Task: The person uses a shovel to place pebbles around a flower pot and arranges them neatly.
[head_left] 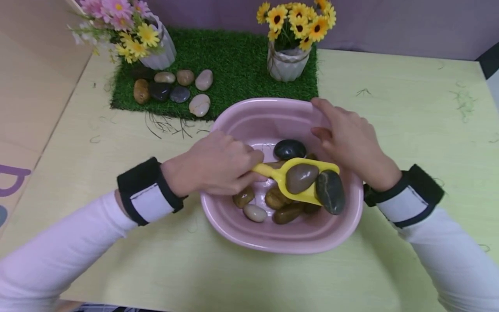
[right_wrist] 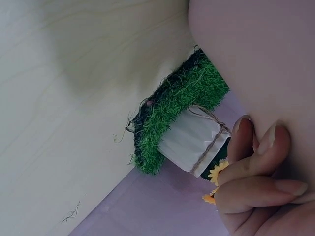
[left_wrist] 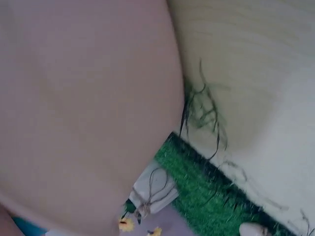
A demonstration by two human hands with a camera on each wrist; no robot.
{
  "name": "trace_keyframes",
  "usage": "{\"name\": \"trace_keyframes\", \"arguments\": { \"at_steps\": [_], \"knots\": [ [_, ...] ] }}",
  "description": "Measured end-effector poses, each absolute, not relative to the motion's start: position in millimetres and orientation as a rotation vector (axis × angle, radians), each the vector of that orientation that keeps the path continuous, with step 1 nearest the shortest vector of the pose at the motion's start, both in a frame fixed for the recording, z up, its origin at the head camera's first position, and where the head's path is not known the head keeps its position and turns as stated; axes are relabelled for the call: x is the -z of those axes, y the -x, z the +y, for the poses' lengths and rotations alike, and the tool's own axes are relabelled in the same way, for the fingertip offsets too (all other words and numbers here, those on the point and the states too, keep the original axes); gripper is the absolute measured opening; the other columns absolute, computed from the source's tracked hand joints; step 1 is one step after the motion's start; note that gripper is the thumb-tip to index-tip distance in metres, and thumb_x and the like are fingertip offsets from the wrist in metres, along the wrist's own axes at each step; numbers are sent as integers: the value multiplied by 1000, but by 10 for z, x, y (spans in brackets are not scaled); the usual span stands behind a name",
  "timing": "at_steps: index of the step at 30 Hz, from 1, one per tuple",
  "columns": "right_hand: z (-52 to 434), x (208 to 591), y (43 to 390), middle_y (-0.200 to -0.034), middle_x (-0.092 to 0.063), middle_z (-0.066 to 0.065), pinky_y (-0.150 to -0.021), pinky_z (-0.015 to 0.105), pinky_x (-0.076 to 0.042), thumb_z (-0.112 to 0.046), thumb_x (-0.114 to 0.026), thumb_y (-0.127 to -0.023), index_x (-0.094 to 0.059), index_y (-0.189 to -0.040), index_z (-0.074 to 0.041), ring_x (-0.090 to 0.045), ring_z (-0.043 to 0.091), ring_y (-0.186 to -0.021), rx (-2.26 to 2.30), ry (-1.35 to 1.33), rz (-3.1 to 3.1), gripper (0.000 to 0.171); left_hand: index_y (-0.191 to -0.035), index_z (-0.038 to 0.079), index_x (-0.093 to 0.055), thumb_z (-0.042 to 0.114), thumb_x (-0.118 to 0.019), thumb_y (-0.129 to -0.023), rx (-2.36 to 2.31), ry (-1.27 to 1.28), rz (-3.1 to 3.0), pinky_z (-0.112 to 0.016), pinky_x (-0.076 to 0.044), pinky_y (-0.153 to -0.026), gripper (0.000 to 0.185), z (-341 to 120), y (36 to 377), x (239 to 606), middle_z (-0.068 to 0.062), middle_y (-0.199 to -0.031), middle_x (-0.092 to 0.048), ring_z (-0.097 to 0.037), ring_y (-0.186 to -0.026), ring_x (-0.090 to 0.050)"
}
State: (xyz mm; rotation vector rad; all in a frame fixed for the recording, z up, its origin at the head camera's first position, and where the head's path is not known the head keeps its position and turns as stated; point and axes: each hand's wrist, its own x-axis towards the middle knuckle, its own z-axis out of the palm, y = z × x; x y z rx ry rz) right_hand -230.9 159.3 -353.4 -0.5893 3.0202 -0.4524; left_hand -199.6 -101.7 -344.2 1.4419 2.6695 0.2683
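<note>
In the head view my left hand reaches over the basin's left side and grips the handle of a yellow scoop. A smooth brown stone lies in the scoop. Beside it a dark grey stone with a pale vein overhangs the scoop's front edge. Below, a pink basin holds several stones, among them a black stone and a white stone. My right hand holds the basin's right rim, thumb inside; its bent fingers lie against the outer wall in the right wrist view.
Behind the basin lies a green turf mat. Several stones are grouped on its left part. A vase of pink and yellow flowers stands at its left, a pot of sunflowers at its right. Loose turf strands litter the table.
</note>
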Motion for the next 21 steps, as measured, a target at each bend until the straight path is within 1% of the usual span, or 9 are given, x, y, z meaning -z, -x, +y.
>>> {"name": "trace_keyframes", "arguments": {
  "at_steps": [3,8,11,18,21],
  "knots": [
    [1597,3534,2307,-98,-63,19,-46,39,-41,-17,-59,-93,-40,-141,-13,-56,30,-64,471,606,3019,52,-76,16,-58,42,-56,-92,-240,-1418,2701,-26,-35,-42,31,-1050,2010,3367,5,-55,-46,-9,-44,-43],
    [1602,3537,2296,-97,-63,19,-51,47,-47,-15,-59,-93,-40,-141,-12,-60,35,-74,490,645,3026,51,-74,15,-55,44,-54,-93,-195,-1381,2750,-27,-32,-38,35,-1124,2055,3254,4,-51,-39,-12,-41,-39],
    [1600,3532,2292,-99,-63,20,-53,51,-48,-15,-59,-94,-39,-141,-13,-61,39,-77,484,645,3024,52,-71,15,-52,44,-53,-94,-195,-1361,2754,-27,-31,-38,36,-1154,2079,3220,4,-50,-36,-12,-41,-38],
    [1593,3517,2295,-103,-63,21,-51,49,-48,-17,-54,-96,-38,-142,-14,-62,41,-80,470,591,3007,49,-71,16,-53,43,-55,-93,-202,-1373,2793,-27,-32,-39,35,-1204,2114,3194,4,-51,-40,-12,-40,-40],
    [1597,3515,2296,-107,-62,22,-51,50,-48,-12,-50,-97,-38,-143,-14,-61,42,-81,470,586,3002,48,-71,16,-53,45,-54,-92,-188,-1365,2841,-28,-31,-40,36,-1237,2128,3158,4,-50,-42,-12,-40,-40]
  ]
}}
